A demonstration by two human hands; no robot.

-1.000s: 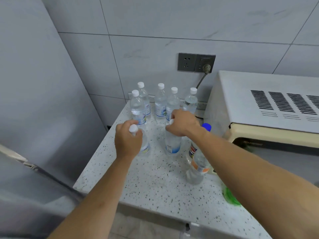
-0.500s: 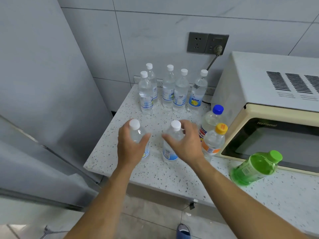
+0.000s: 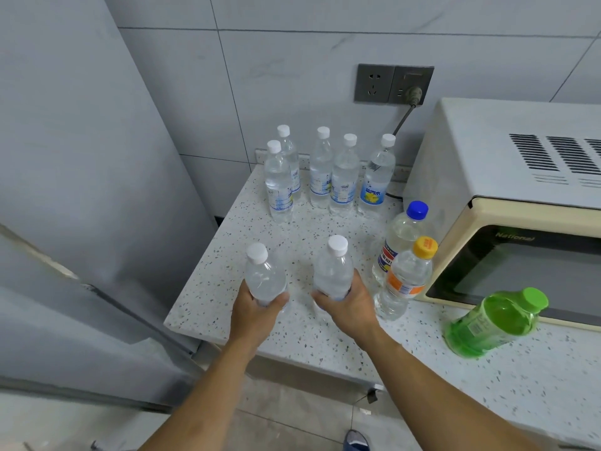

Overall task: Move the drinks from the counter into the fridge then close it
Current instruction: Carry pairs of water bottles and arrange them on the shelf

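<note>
My left hand [image 3: 255, 315] grips a clear white-capped water bottle [image 3: 262, 276] around its lower body, held just above the speckled counter [image 3: 325, 336]. My right hand [image 3: 349, 309] grips a second clear white-capped bottle [image 3: 333, 270] the same way. Several more white-capped water bottles [image 3: 320, 170] stand at the back of the counter by the wall. A blue-capped bottle [image 3: 403, 236] and an orange-capped bottle [image 3: 408, 278] stand right of my right hand. A green bottle [image 3: 491, 322] lies on its side further right. The grey fridge [image 3: 81, 190] fills the left side.
A cream microwave [image 3: 507, 196] sits on the counter at the right, plugged into a wall socket [image 3: 395, 83]. The fridge door edge [image 3: 107, 297] slants across the lower left. Tiled floor and a shoe tip [image 3: 356, 441] show below the counter edge.
Both hands slid from the bottle caps down to the lower bodies and drew the two bottles towards the counter's front edge. The view pulled back, showing the microwave front and green bottle.
</note>
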